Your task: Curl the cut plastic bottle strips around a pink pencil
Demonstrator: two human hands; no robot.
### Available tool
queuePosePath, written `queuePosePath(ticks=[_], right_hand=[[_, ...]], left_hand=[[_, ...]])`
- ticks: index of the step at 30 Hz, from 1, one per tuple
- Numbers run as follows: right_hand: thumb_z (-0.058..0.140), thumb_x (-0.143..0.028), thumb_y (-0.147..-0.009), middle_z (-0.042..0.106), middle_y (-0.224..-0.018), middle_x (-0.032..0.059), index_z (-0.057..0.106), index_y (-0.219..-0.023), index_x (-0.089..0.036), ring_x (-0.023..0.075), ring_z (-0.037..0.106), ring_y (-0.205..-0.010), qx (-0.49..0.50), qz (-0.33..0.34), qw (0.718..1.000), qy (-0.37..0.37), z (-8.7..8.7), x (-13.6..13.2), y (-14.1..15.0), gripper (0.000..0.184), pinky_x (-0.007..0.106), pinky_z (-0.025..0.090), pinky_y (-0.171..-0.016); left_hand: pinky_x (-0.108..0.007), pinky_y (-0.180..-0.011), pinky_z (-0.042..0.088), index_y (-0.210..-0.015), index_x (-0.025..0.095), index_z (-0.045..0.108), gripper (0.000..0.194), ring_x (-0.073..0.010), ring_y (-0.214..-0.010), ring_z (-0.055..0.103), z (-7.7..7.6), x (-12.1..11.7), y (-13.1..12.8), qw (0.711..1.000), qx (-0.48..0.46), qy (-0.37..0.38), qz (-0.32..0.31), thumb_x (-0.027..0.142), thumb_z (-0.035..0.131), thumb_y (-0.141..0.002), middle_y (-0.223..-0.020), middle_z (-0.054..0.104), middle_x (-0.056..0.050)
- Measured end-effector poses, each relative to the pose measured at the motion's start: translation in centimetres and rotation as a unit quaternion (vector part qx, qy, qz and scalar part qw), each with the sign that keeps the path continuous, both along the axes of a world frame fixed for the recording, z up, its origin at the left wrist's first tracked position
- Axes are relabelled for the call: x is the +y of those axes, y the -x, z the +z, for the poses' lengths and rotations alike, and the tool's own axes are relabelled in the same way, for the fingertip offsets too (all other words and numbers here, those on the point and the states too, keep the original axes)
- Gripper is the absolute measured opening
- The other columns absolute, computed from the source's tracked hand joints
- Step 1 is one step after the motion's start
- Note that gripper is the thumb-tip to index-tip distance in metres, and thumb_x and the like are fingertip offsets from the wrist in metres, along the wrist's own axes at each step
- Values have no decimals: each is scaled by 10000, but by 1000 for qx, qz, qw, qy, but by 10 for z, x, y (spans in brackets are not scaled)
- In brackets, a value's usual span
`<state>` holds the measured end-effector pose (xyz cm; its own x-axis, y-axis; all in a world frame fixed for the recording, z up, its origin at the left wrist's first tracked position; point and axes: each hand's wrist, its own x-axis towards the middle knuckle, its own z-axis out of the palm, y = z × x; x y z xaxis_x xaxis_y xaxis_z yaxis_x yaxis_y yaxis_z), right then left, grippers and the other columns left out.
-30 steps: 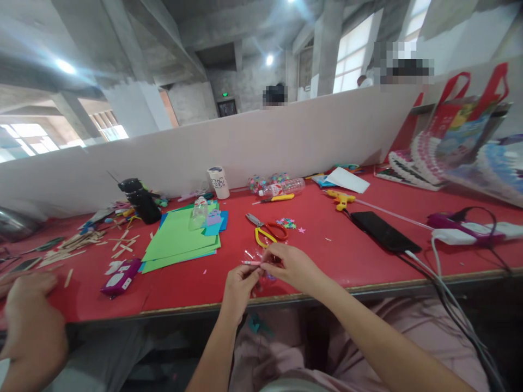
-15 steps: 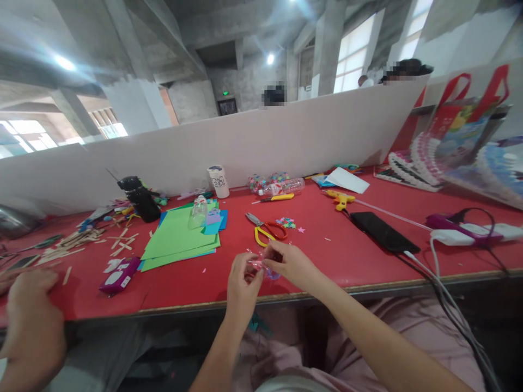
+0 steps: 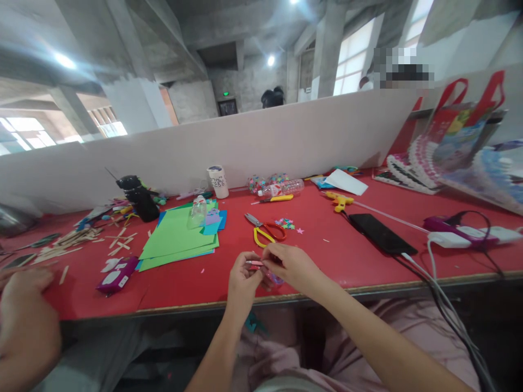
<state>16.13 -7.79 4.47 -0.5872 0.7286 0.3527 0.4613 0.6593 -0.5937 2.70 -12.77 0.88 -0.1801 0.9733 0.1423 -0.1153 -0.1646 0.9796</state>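
Note:
Close to the table's front edge, my left hand (image 3: 244,283) is closed round a small clear plastic piece (image 3: 276,278) with a pinkish and purple tint. My right hand (image 3: 291,265) pinches at the same piece from the other side, its fingertips meeting those of the left. Fingers cover most of the piece, so its full shape is hidden. Just beyond the hands lie scissors (image 3: 265,229) with one red and one yellow handle, blades parted. Small coloured paper stars (image 3: 285,223) are scattered beside them.
Green paper sheets (image 3: 178,239) with a clear bottle piece (image 3: 198,213) on top lie left. A yellow glue gun (image 3: 340,201), a black phone (image 3: 382,233) and cables are at right. Another person's arm (image 3: 26,310) rests at far left, near wooden sticks (image 3: 69,243).
The plastic piece has turned slightly between my fingers, and its clear projecting edge beyond the fingertips no longer shows. Both hands stay in nearly the same place.

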Motion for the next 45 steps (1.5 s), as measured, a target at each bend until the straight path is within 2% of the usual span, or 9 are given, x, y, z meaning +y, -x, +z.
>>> queuePosePath(ticks=[4,10,18,22,32,35,39,45], right_hand=[[529,-158,-803,615,-734,17,601,-797,-178,131,519,-641,-7,28,1000,0,1,0,-3,75,219,320,-580],[572,-178,-775,608,-722,11,603,-757,-174,135,518,-657,4,69,997,33,4,4,-10,36,222,351,-589],[513,-186,-780,595,-646,-15,592,-760,-155,116,536,-598,45,69,987,139,-6,12,-7,87,198,392,-533],[523,-200,-775,574,-634,-22,591,-745,-153,111,519,-587,50,74,984,157,-5,15,-8,87,200,382,-530],[577,-218,-747,568,-632,-28,612,-752,-161,113,508,-580,51,89,979,178,1,17,-12,67,207,375,-532],[571,-216,-749,570,-615,-30,623,-755,-163,116,515,-576,59,87,975,194,2,19,-11,74,216,384,-548],[606,-182,-703,564,-610,-32,628,-713,-164,119,513,-596,70,77,972,210,7,20,-8,30,222,376,-563],[564,-255,-743,531,-527,-45,607,-751,-160,95,478,-467,89,61,951,290,9,16,-6,105,204,353,-454]], left_hand=[[-237,-483,501,-798,171,490,309,-119,-458,602,0,1,1,1000,-11,-5,4,340,702,-650,-590,608,36],[-250,-515,508,-762,169,505,284,-127,-494,605,1,-2,0,1000,-3,0,-8,334,707,-649,-588,612,22],[-178,-455,419,-801,182,516,240,-81,-484,548,2,-2,-1,1000,27,-1,-5,278,686,-664,-622,563,53],[-164,-405,368,-866,190,511,230,-69,-453,515,-1,0,0,999,44,0,-8,271,652,-703,-634,552,58],[-173,-409,383,-851,183,517,276,-70,-457,498,3,1,-4,999,42,3,14,294,678,-657,-658,554,48],[-178,-452,419,-847,182,521,276,-74,-505,518,2,4,-5,999,40,-6,26,269,685,-643,-701,561,38],[-169,-420,394,-857,184,505,289,-63,-470,484,-2,5,-5,998,36,-8,47,267,684,-645,-678,550,47],[-156,-418,366,-892,185,492,299,-60,-468,458,-1,1,-5,997,28,-4,78,273,669,-668,-633,532,59]])
